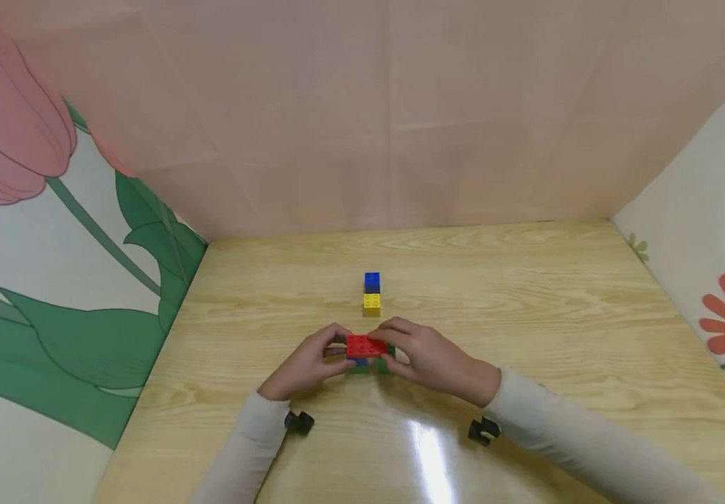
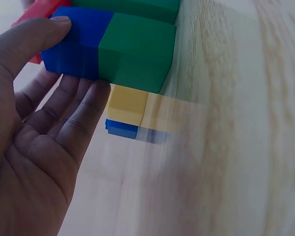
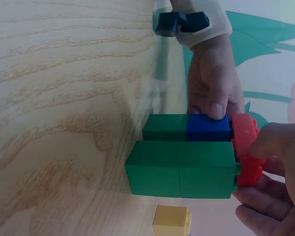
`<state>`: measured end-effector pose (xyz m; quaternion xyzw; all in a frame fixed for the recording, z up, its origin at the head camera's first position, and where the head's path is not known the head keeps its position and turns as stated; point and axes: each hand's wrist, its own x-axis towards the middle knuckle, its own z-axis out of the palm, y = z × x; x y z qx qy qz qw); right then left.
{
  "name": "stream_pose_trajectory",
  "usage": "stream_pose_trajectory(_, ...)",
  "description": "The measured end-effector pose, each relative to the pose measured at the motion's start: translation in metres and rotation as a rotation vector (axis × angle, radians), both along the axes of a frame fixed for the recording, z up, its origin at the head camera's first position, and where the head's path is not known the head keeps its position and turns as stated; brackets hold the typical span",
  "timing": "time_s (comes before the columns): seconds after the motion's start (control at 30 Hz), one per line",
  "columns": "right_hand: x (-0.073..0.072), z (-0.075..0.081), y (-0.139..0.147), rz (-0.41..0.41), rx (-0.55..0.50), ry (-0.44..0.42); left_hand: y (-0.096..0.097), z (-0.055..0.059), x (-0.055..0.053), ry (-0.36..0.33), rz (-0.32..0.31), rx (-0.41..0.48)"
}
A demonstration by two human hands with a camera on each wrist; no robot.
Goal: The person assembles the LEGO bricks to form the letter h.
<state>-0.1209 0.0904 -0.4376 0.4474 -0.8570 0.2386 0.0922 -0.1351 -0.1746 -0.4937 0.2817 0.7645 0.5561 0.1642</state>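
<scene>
Two short brick stacks stand side by side on the table, bridged at the top by a flat red brick [image 1: 365,346]. On the left, a blue brick [image 2: 81,42] sits above a green brick [image 2: 135,51]. Two green bricks [image 3: 179,169] make up the right stack, and studs show in a narrow gap beneath the red brick there. My left hand [image 1: 312,358] grips the blue brick, thumb on the near face and fingers behind. With thumb and fingers, my right hand [image 1: 434,357] pinches the red brick at its right end.
Beyond the stacks, a yellow brick [image 1: 371,305] stands on the wooden table [image 1: 526,294], with another blue brick [image 1: 371,282] just behind it. A pink backdrop [image 1: 387,126] rises at the table's far edge, and printed flower panels flank both sides.
</scene>
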Motion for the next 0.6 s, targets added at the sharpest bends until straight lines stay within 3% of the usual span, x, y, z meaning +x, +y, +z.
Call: stream_pose_trajectory(0.6, 0.0012, 0.0062, -0.0023, 0.014, 0.044, 0.032, 0.0, 0.0003, 0.001, 0.014, 0.001, 0.002)
